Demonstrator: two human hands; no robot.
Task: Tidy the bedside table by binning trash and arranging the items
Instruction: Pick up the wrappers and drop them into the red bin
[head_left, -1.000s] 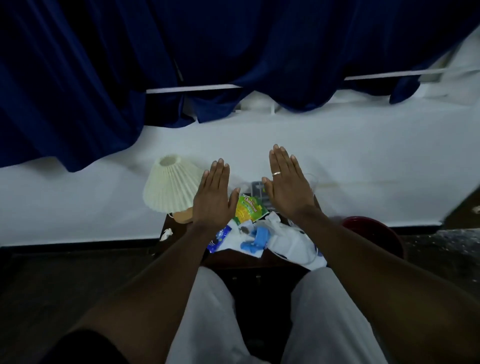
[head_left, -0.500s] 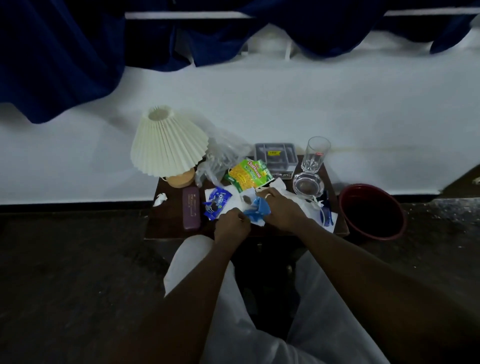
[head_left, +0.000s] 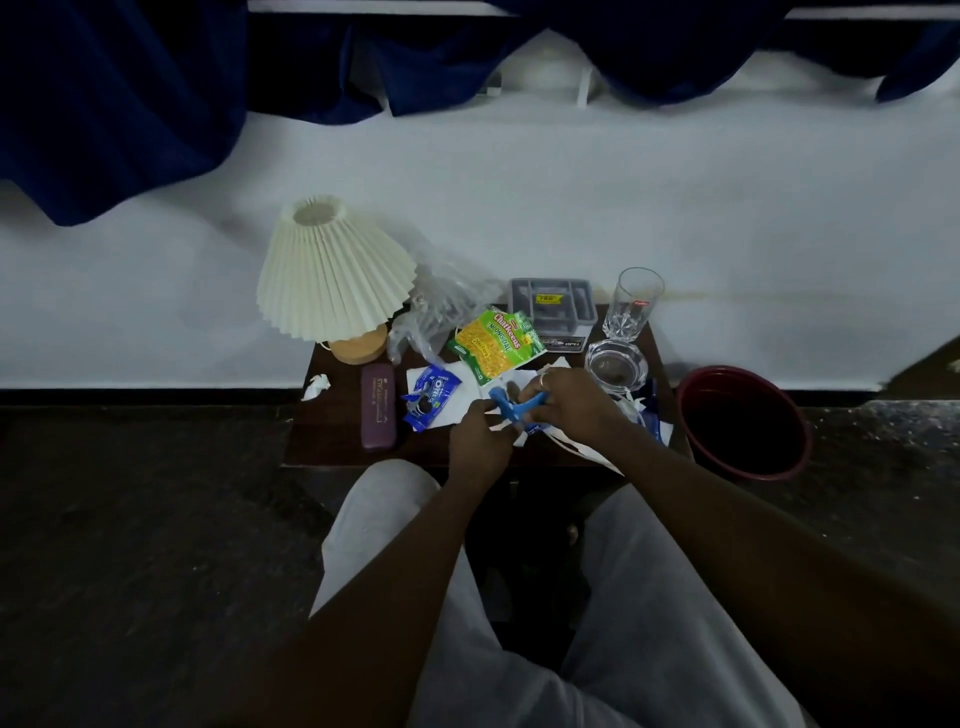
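A small dark bedside table (head_left: 332, 441) stands against the white wall. Over its front middle, my left hand (head_left: 480, 444) and my right hand (head_left: 569, 402) both grip a blue plastic object (head_left: 511, 408). Under and around them lies white paper (head_left: 457, 376). A blue Oreo wrapper (head_left: 428, 397) lies to the left. A green and yellow snack packet (head_left: 496, 343) lies behind my hands. A crumpled clear plastic bag (head_left: 441, 312) sits behind the packet. A dark red bin (head_left: 743, 421) stands on the floor right of the table.
A pleated cream lamp (head_left: 332, 275) fills the back left corner. A purple case (head_left: 378, 405) and a crumpled tissue (head_left: 316, 387) lie at the left. A grey box (head_left: 553, 309), a tall glass (head_left: 634, 304) and a glass ashtray (head_left: 615, 366) stand at the back right.
My hands dropped from flat and raised above the table onto the blue object, and both now hold it. The view tilted down.
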